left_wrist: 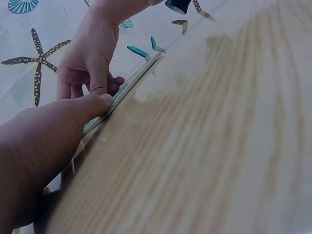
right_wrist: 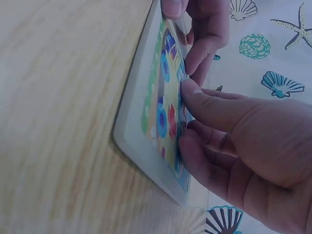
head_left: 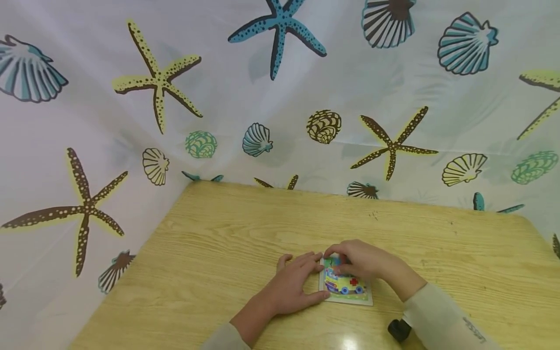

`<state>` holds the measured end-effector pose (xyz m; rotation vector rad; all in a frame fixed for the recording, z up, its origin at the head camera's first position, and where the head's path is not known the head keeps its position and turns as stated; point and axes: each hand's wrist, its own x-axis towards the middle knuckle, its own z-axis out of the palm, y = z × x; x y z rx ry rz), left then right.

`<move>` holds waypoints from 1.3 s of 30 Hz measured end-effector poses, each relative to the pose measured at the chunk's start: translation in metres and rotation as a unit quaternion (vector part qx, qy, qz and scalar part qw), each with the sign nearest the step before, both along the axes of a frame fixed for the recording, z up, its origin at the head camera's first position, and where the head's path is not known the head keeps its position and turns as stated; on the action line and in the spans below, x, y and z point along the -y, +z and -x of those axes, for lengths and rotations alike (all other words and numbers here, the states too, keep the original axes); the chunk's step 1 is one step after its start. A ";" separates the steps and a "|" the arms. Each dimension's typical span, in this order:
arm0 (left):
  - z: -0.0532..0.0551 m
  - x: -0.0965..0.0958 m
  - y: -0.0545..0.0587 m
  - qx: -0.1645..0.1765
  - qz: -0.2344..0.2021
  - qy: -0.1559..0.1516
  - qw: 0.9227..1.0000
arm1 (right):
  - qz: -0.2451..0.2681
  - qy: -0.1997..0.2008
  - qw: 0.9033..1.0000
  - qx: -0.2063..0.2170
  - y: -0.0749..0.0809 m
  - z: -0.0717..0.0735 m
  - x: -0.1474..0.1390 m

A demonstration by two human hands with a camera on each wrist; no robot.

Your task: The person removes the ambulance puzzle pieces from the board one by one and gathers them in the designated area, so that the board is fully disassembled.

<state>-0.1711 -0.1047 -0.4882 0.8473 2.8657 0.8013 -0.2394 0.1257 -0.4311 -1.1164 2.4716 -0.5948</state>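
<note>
A small jigsaw puzzle [head_left: 345, 289] with a yellow ambulance picture lies flat on the wooden table. Its pale frame [right_wrist: 132, 119] shows along the near side in the right wrist view. My left hand [head_left: 296, 287] is spread at the puzzle's left side, thumb on the near corner and fingertips by the far corner. Over the far part of the picture, my right hand [head_left: 363, 260] bends its fingers down. In the right wrist view its thumb and fingertips pinch at a puzzle piece [right_wrist: 183, 122], mostly hidden between them.
The wooden table [head_left: 227, 228] extends around the puzzle on all sides. A white cloth [head_left: 288, 107] printed with starfish and shells hangs behind and to the left. A black device [head_left: 399, 330] sits at the right sleeve [head_left: 442, 316].
</note>
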 end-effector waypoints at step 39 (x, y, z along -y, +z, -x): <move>-0.001 -0.003 0.003 -0.006 0.007 0.016 1.000 | 0.152 -0.129 0.976 0.083 -0.001 -0.005 -0.020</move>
